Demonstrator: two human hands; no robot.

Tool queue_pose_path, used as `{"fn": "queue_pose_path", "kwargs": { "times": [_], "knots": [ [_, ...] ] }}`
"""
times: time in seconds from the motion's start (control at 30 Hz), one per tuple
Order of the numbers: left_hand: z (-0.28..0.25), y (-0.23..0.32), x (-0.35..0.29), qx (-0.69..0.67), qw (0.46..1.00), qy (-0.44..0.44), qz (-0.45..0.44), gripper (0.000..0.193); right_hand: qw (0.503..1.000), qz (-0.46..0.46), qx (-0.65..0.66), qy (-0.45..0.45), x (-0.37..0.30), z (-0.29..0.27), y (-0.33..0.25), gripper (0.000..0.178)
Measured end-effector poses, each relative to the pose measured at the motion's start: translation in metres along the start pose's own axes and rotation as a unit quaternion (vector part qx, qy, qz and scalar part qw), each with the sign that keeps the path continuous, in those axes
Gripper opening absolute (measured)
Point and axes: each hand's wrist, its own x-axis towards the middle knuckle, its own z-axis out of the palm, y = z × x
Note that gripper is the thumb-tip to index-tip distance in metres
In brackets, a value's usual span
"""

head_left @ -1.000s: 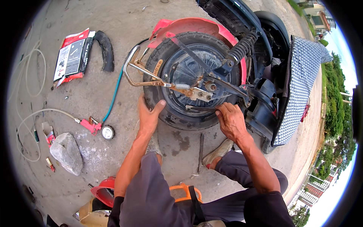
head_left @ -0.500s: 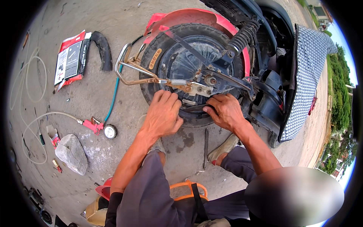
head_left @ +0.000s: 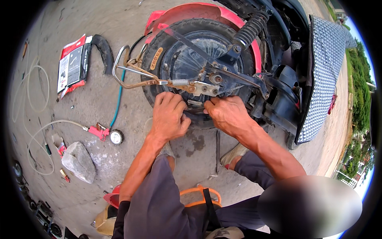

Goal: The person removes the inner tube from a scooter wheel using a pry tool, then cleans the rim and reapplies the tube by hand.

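A scooter lies on its side, and its wheel faces me with a black tyre (head_left: 203,25) around a dusty dark hub (head_left: 184,59). Both my hands work at the near side of this tyre. My left hand (head_left: 169,116) has its fingers curled over the tyre's edge, the thumb bent in below. Just to the right, my right hand (head_left: 227,116) pinches a dark rubber edge there; its fingertips are partly hidden. Between the hands, a small pale plate shows on the rim. A long metal tyre lever (head_left: 218,151) lies on the ground below my right hand.
A bent metal rail (head_left: 119,71) juts left from the wheel. At left lie a package (head_left: 74,65), a curved black rubber piece (head_left: 104,51), a red inflator with gauge (head_left: 99,132), hoses and a rock (head_left: 78,162). The patterned seat (head_left: 321,79) stands right; an orange-framed stool (head_left: 199,190) is below me.
My right hand has slid left along the tyre, closer to my left hand. The left hand keeps its place on the tyre. The whole view has shifted slightly.
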Motion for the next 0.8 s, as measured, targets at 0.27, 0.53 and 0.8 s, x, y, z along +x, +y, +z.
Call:
{"fn": "queue_pose_path", "kwargs": {
  "times": [0.27, 0.53, 0.8],
  "knots": [
    [0.025, -0.018, -0.032, -0.377, 0.754, 0.291, -0.453, 0.057, 0.986, -0.088, -0.079, -0.115, 0.014, -0.025, 0.007, 0.007],
    [0.044, -0.018, -0.037, -0.661, 0.589, 0.191, -0.424, 0.049, 0.983, 0.02, -0.08, -0.162, 0.012, -0.023, -0.052, 0.006],
    [0.061, -0.026, -0.042, -0.711, 0.565, 0.168, -0.384, 0.055, 0.881, 0.178, -0.423, -0.11, -0.039, 0.027, -0.133, 0.046]
  ]
}}
